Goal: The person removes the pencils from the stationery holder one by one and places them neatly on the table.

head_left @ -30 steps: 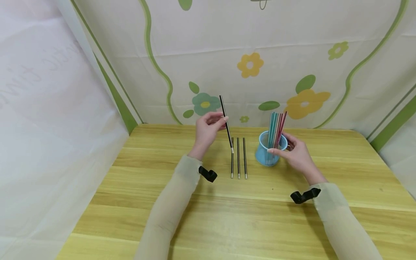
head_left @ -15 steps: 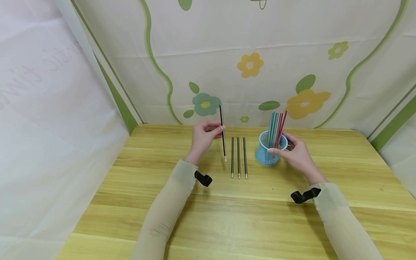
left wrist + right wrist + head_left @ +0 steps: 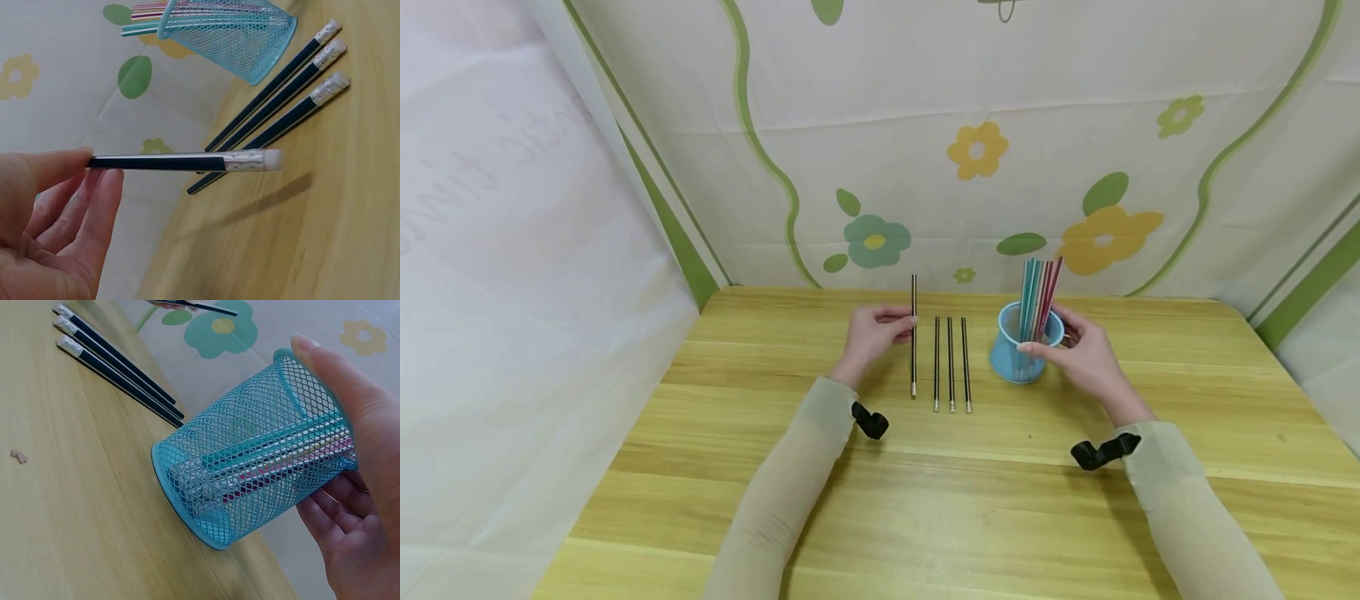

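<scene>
Between thumb and fingers, my left hand (image 3: 874,333) pinches a black striped pencil (image 3: 169,162) with a white eraser in a silver ferrule. In the left wrist view the pencil hangs above the table, its shadow below. Just right of it, three black pencils (image 3: 951,365) lie side by side on the wood, erasers toward me. My right hand (image 3: 1084,357) grips the rim and side of a light blue mesh pen cup (image 3: 250,450), which stands on the table. Teal and red-pink pencils (image 3: 1037,292) lean inside the cup, eraser ends down.
The wooden table (image 3: 955,517) reaches back to a white curtain (image 3: 880,100) printed with flowers and leaves. Another white cloth (image 3: 520,292) hangs at the left. A small brown scrap (image 3: 19,456) lies on the table in the right wrist view.
My left hand has lowered the black pencil and shifted it slightly left. The pencil has turned to run parallel with the three lying ones. My right hand and the cup have stayed still.
</scene>
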`<state>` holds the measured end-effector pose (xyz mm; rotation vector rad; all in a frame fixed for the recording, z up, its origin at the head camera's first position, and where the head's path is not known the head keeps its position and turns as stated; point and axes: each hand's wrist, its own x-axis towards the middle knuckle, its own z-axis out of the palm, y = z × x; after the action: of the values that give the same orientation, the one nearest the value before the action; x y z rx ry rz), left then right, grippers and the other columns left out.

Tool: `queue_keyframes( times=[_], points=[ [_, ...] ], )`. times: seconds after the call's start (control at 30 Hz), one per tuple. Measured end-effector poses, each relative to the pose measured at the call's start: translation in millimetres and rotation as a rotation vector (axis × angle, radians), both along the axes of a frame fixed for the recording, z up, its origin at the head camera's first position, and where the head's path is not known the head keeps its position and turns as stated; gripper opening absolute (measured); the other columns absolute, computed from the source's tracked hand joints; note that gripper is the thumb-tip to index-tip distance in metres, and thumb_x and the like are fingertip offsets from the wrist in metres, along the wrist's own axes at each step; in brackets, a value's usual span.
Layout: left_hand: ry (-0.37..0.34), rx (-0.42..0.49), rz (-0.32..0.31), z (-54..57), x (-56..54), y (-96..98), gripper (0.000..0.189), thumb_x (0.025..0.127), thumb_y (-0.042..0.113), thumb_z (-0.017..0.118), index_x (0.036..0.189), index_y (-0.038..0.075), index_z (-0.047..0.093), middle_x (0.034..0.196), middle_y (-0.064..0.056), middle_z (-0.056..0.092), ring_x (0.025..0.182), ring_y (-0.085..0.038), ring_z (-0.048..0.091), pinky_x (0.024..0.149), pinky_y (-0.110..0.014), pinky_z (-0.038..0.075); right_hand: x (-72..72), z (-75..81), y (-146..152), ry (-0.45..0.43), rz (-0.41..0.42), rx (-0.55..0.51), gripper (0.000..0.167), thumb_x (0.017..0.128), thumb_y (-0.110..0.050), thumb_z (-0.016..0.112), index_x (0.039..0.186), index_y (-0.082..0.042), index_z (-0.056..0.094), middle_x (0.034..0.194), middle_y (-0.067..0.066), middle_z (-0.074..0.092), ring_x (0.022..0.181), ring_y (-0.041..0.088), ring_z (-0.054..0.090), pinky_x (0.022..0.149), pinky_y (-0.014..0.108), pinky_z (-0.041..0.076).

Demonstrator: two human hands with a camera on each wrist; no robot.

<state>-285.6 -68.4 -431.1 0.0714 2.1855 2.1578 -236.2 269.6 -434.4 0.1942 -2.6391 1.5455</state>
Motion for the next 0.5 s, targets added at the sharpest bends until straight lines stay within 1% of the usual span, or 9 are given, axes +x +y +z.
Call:
queue_keyframes(
  times=[0.07,0.23,0.37,0.5],
  points=[
    [-0.026,-0.015,-0.015,-3.3,-0.3,0.4,0.02,0.091,0.006,0.079,0.109,-0.003,0.075,0.1,-0.013,0.074,0.083,-0.024,0.074,0.08,-0.039,0.062,0.2,0.2,0.1,-0.003,-0.001,-0.001,0.093,0.088,-0.037,0.083,0.159,-0.005,0.032,0.15,0.023,0.046,0.132,0.041,0.05,0.102,0.024,0.048],
    [-0.096,-0.02,-0.047,-7.9,0.8,2.0,0.021,0.091,0.003,0.077,0.11,-0.004,0.075,0.102,-0.015,0.074,0.087,-0.028,0.074,0.087,-0.045,0.06,0.6,1.7,-0.1,-0.01,0.001,-0.013,0.093,0.088,-0.037,0.083,0.159,-0.005,0.031,0.151,0.023,0.045,0.132,0.04,0.049,0.098,0.016,0.047],
    [-0.131,-0.038,-0.058,-11.7,0.5,3.7,0.024,0.091,0.002,0.077,0.113,-0.005,0.073,0.103,-0.016,0.074,0.089,-0.029,0.074,0.084,-0.041,0.061,1.0,2.2,-0.4,-0.013,0.002,-0.015,0.093,0.088,-0.037,0.083,0.159,-0.006,0.031,0.151,0.022,0.045,0.132,0.039,0.049,0.096,0.013,0.046],
    [-0.158,-0.057,-0.067,-17.8,-1.9,5.3,0.028,0.09,0.003,0.078,0.117,-0.004,0.072,0.103,-0.015,0.074,0.083,-0.025,0.073,0.079,-0.035,0.062,1.5,1.8,-0.8,-0.009,0.005,-0.019,0.093,0.088,-0.037,0.083,0.159,-0.007,0.032,0.151,0.022,0.046,0.131,0.04,0.05,0.094,0.011,0.046]
  ],
)
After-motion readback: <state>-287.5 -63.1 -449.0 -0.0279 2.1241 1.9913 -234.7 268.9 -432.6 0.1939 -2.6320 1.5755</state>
